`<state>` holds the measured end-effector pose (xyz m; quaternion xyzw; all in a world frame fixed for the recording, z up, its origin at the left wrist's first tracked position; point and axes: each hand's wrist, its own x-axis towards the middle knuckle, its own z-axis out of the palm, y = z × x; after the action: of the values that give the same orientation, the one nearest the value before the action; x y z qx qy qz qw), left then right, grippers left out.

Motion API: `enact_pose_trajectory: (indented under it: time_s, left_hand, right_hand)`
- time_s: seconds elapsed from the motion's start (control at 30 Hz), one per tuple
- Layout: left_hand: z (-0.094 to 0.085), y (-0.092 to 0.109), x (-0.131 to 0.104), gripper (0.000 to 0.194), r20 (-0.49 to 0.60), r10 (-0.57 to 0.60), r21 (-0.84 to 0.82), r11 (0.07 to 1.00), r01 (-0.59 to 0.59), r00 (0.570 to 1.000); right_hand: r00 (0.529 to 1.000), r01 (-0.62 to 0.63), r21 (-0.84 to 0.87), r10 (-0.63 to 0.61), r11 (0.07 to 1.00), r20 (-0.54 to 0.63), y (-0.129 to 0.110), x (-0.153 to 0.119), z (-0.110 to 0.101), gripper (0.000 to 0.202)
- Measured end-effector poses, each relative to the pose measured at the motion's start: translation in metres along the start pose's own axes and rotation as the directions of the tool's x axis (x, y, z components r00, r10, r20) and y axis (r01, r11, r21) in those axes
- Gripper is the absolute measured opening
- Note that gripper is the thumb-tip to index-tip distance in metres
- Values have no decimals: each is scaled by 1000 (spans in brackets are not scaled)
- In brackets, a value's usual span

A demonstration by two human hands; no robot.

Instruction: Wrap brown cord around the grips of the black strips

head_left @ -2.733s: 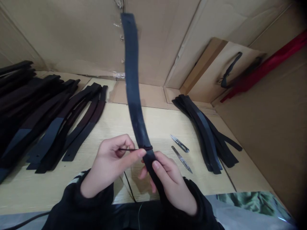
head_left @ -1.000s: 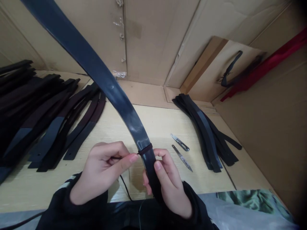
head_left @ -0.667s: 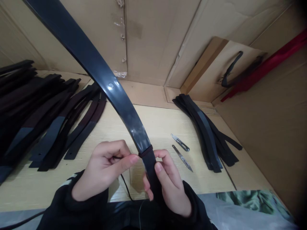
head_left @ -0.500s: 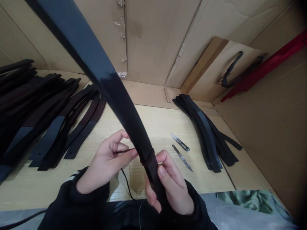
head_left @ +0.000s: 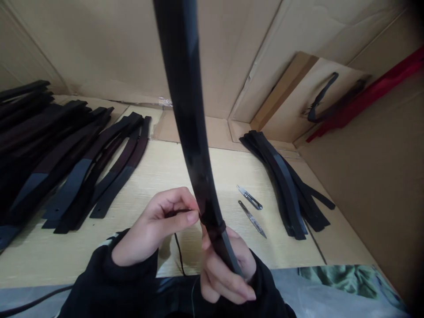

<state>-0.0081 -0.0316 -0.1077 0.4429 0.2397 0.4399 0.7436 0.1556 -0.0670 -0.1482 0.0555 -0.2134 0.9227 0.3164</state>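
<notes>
A long, slightly curved, glossy dark piece, shaped like a sword scabbard (head_left: 194, 132), stands nearly upright in front of me and runs out of the top of the view. My right hand (head_left: 228, 269) is closed around its lower end, with some fingers behind it. A narrow dark band circles the piece just above that grip. On the left side, my left hand (head_left: 165, 221) pinches a thin dark cord (head_left: 179, 251) between thumb and forefinger, its fingertips close against the piece. The cord's loose part drops toward my lap.
Dark curved pieces (head_left: 71, 176) are heaped at the left, and a smaller bundle (head_left: 285, 185) lies at the right. Thread snips (head_left: 250, 197) and a pointed metal blade (head_left: 252, 219) rest on the table. Cardboard walls (head_left: 374, 176) surround it; green cloth (head_left: 338, 278) shows at lower right.
The dark piece has swung from leaning left to nearly upright and turned its narrower side toward me. My right hand has rotated around it; my left hand has shifted slightly right with the cord.
</notes>
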Motion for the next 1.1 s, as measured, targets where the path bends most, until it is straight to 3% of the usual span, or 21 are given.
enact_pose_trajectory:
  time_s: [0.1, 0.3, 0.47, 0.63, 0.8, 0.87, 0.93, 1.0, 1.1]
  left_hand:
    - [3, 0, 1, 8, 41, 34, -20, 999, -33, 999]
    - [0, 0, -7, 10, -86, 14, 33, 999, -11, 996]
    - [0, 1, -10, 10, -75, -6, 62, 998, 11, 997]
    - [0, 0, -10, 9, -78, -6, 24, 1000, 8, 997]
    - [2, -1, -6, 6, -76, -3, -19, 1000, 1, 997]
    - [3, -1, -3, 6, -44, 3, -41, 999, -5, 999]
    - [2, -3, 0, 6, -23, 10, -48, 999, -11, 1000]
    - [2, -7, 4, 8, 4, 27, -84, 996, -26, 1000]
    - [3, -20, 9, 17, 141, 86, -236, 970, -51, 986]
  right_hand:
    - [999, -31, 59, 30, 998, 28, 3, -1, -11, 28]
    - [969, -231, 11, 231, 973, -86, 18, -14, -43, 52]
    - [974, -226, 28, 225, 974, 29, 25, -22, -63, 51]
    - [948, -295, 11, 294, 956, -125, 22, -22, -50, 42]
    - [956, -261, 117, 274, 958, -109, 17, -20, -35, 41]
    - [910, -359, 174, 385, 917, -155, 22, -20, -41, 49]
    - [829, -440, 230, 491, 868, -268, 29, -19, -49, 58]
    - [764, -440, 265, 513, 858, -393, 38, -15, -50, 63]
    - [761, -391, 244, 460, 888, -458, 47, -5, -38, 60]
